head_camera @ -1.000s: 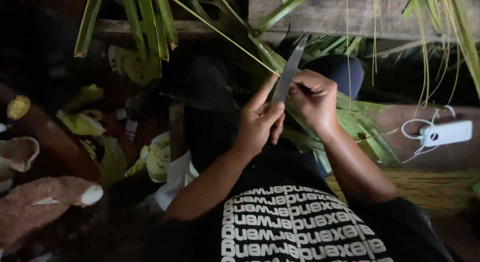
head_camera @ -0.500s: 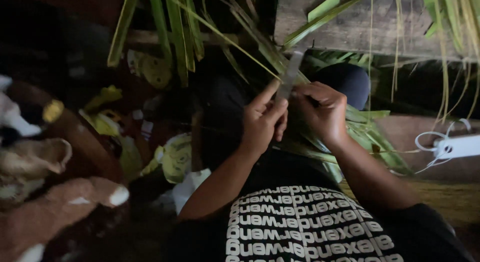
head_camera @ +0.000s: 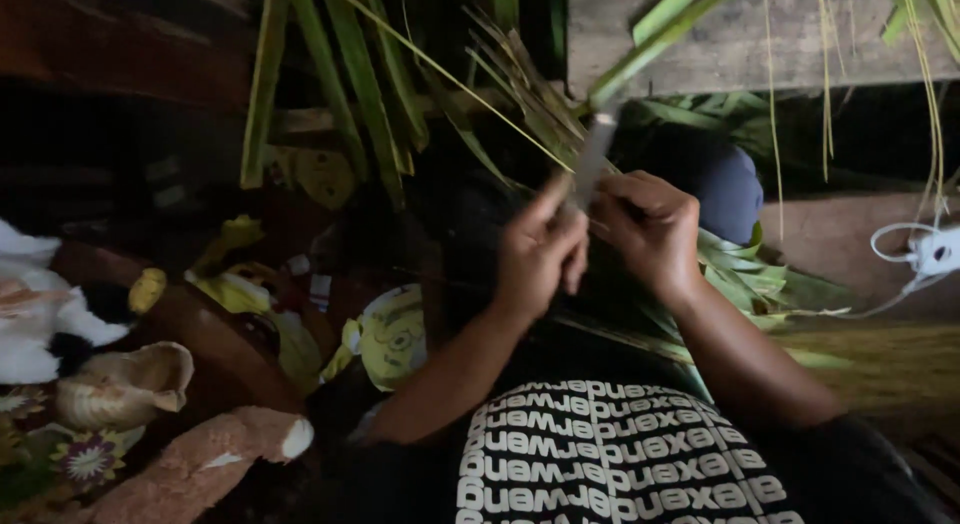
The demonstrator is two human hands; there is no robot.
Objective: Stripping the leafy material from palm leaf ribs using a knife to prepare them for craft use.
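Palm leaves point(head_camera: 380, 94) take up most of the top half of the frame, long green strips fanning down from the upper edge over a weathered wooden plank point(head_camera: 720, 44) at the upper right. More leaves lie piled at right of centre, under the arms. Bottom middle is the person's black shirt with white lettering point(head_camera: 610, 454). Over on the left side sit some stuffed toys point(head_camera: 200, 464), brown and white, with yellow cartoon-print fabric point(head_camera: 390, 334) between them and the shirt. Far right edge has a white charger block with a coiled cable point(head_camera: 930, 249) on the reddish floor.

Both hands meet just above centre. Left hand point(head_camera: 535, 259) has its fingers pinched around a thin leaf strip that runs up toward the upper left, index finger pointing up along the blade. Right hand point(head_camera: 650, 229) is wrapped round the handle of a knife point(head_camera: 592, 159), grey blade angled up and pretty blurred, touching the left fingertips. Thin leaf rib point(head_camera: 450, 74) crosses diagonally right by the blade.
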